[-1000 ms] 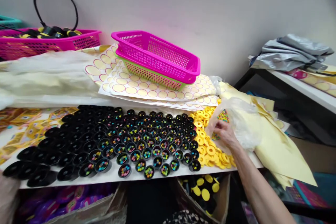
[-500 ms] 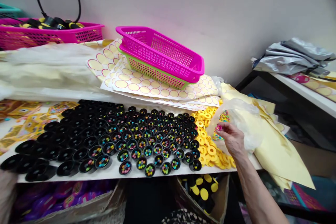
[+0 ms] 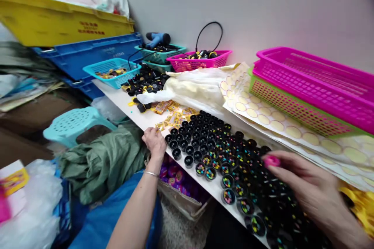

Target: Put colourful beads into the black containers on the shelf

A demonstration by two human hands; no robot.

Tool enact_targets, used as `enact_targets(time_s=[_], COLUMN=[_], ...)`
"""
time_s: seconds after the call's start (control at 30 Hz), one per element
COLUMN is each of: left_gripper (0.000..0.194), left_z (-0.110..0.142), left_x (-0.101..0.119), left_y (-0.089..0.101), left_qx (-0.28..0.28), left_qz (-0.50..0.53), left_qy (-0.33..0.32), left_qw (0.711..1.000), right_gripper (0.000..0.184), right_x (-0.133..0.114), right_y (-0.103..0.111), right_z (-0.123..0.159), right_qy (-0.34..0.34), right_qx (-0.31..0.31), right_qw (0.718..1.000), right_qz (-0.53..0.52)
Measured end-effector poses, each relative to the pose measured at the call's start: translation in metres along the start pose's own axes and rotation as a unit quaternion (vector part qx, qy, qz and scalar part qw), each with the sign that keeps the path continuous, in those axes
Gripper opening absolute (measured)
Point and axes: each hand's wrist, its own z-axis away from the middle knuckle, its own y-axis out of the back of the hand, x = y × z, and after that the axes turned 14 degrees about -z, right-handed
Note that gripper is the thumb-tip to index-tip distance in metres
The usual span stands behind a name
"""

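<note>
- The right hand is gripping a small pink piece between thumb and forefinger, over the black cups; the fingers are covering part of it, so its full shape is staying unclear.
- The other fingers of that hand are curling behind the thumb and blurring together, and the wrist is running out at the right edge.
- The left hand is resting at the near edge of the white table, just beside the leftmost cups; its fingertips are reaching the yellow packets, but whether they are pinching one cannot be told.
- The cups are standing close together in rows; those on the left are looking empty, while many toward the right are holding coloured beads.
- Beneath the right hand the cups are merging into a dark mass, the hand hiding some and the bottom edge cutting off others.
- Yellow pieces are showing at the right edge, blurred and partly hidden by the right hand.
- A magenta basket is sitting in a green basket, both running out of view, on sheets printed with ovals.
- Purple items are lying in a cardboard box, the tabletop hiding its far part.
</note>
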Motion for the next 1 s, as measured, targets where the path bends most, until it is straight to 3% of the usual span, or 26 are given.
enact_targets(time_s=[0.1,0.23,0.33,0.47,0.6,0.7,0.8,0.9,1.0], left_gripper=[0.011,0.011,0.013,0.015,0.017,0.017,0.017,0.016,0.016], left_z=[0.007,0.008,0.007,0.008,0.01,0.01,0.01,0.01,0.007], left_x=[-0.002,-0.009,-0.015,-0.018,-0.017,-0.016,-0.017,-0.016,-0.016], left_y=[-0.012,-0.017,-0.018,-0.02,-0.018,-0.017,-0.017,-0.019,-0.022], left_qx=[0.004,0.002,0.002,0.0,-0.001,-0.002,-0.007,0.001,0.01], left_qz=[0.009,0.013,0.011,0.006,-0.003,-0.008,-0.007,-0.011,-0.014], left_qy=[0.016,0.017,0.012,0.007,-0.003,-0.005,-0.004,0.009,0.016], left_qw=[1.0,1.0,1.0,1.0,1.0,1.0,1.0,1.0,1.0], right_gripper=[0.029,0.016,0.013,0.011,0.016,0.021,0.019,0.012,0.01], right_x=[0.002,0.029,0.041,0.038,0.024,0.014,0.007,0.003,0.0], right_y=[-0.066,-0.104,-0.112,-0.115,-0.117,-0.121,-0.128,-0.133,-0.133], right_z=[-0.043,-0.087,-0.104,-0.115,-0.118,-0.117,-0.116,-0.117,-0.117], right_qy=[-0.013,0.026,0.059,0.12,0.19,0.21,0.231,0.254,0.276], right_qx=[-0.115,-0.15,-0.166,-0.218,-0.294,-0.321,-0.33,-0.335,-0.319], right_qw=[0.993,0.988,0.98,0.953,0.871,0.807,0.76,0.729,0.73], right_qz=[-0.026,0.04,0.094,0.175,0.345,0.45,0.51,0.54,0.537])
